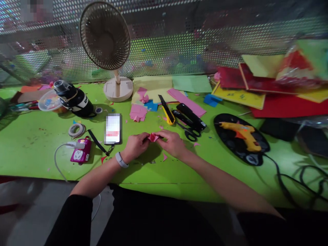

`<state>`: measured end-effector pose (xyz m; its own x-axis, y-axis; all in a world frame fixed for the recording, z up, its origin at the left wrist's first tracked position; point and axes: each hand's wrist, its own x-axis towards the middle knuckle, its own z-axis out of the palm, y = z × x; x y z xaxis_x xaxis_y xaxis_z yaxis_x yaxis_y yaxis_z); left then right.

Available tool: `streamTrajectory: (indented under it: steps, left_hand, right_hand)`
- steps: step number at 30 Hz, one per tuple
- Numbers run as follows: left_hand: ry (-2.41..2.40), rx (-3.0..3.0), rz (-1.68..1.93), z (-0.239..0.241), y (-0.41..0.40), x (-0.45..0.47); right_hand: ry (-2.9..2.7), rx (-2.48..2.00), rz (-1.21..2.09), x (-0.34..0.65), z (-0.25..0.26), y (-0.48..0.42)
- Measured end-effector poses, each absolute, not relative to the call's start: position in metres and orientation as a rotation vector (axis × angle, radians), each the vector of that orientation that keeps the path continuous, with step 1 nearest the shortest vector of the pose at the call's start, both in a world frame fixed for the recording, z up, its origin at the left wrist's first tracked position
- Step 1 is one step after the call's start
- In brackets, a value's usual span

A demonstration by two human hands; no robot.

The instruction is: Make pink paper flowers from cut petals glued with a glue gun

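Observation:
Between my two hands, just above the green table, is a small folded piece of pink paper (153, 137). My left hand (137, 145), with a pale band on its wrist, pinches the paper's left side. The right side is pinched by the fingers of my right hand (172, 142). Its middle bunches up in red-pink folds; the fingertips hide the edges. Beyond the hands lie a stack of pink paper squares (138, 112), a yellow utility knife (167, 112), black scissors (191, 131) and a black stapler (191, 115). A phone (113, 129) rests left of my left hand.
A fan (118, 89) stands at the back, near a black bottle (77, 100). At left are a tape roll (76, 130) and a purple power adapter (82, 152). A yellow glue gun (242, 134) lies on a black tray at right, its cable trailing. Paper scraps dot the green table (159, 174).

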<state>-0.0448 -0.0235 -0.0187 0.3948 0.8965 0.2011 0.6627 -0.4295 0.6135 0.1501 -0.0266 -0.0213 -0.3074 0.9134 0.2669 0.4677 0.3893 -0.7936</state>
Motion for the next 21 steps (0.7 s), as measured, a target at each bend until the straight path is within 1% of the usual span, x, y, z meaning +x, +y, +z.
streamTrajectory:
  steps: [5,10,15,18,21]
  left_hand:
    - [1.359,2.253,0.712,-0.019,-0.021,-0.046]
    - [1.365,2.148,0.751,-0.018,-0.016,-0.050]
    - [1.299,2.099,0.861,-0.019,-0.010,-0.053]
    - [1.282,2.104,0.858,-0.021,-0.012,-0.051]
    - [1.211,2.215,0.730,-0.022,-0.017,-0.048]
  right_hand:
    - [-1.936,-1.159,0.845,0.152,-0.022,-0.024]
    - [-1.893,-1.221,0.739,0.156,-0.020,-0.018]
    - [-1.697,-1.310,0.740,0.177,-0.013,-0.001]
    - [-1.549,-1.369,0.891,0.186,-0.011,0.009]
    - [-1.689,-1.391,1.135,0.184,-0.009,0.019]
